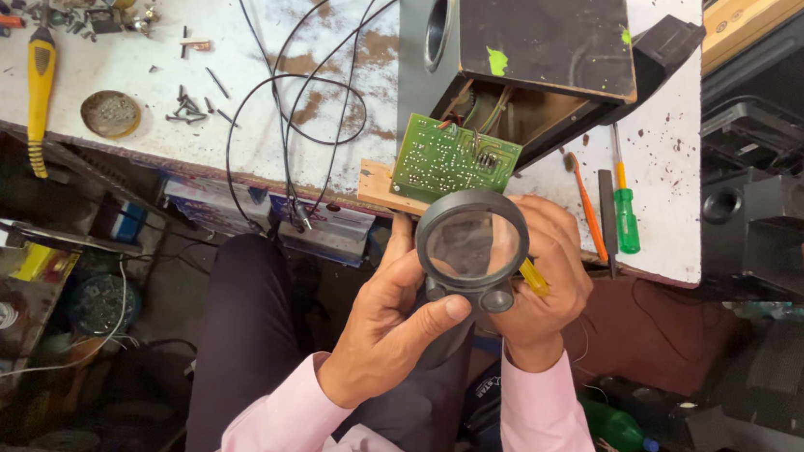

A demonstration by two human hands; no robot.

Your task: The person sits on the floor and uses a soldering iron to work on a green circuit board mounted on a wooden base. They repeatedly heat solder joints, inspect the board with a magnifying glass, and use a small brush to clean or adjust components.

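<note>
Your left hand (393,327) and right hand (542,287) together gripped the round black-framed magnifying glass (471,247) just below the green circuit board (454,160); a yellow-handled tool (533,278) sat in the right hand.

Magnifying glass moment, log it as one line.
left hand: holds magnifying glass | right hand: yellow-handled tool | green circuit board hangs from speaker box

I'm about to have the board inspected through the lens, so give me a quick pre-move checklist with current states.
1. Magnifying glass gripped: ok, left hand holds it with the thumb on its frame.
2. Right hand free: not ok, it holds a yellow-handled tool.
3. Green circuit board reachable: ok, it hangs at the table edge, wired to the speaker box.
4. Lens over board: not ok, it sits below it.
5. Solder joints sound: cannot tell.
</note>
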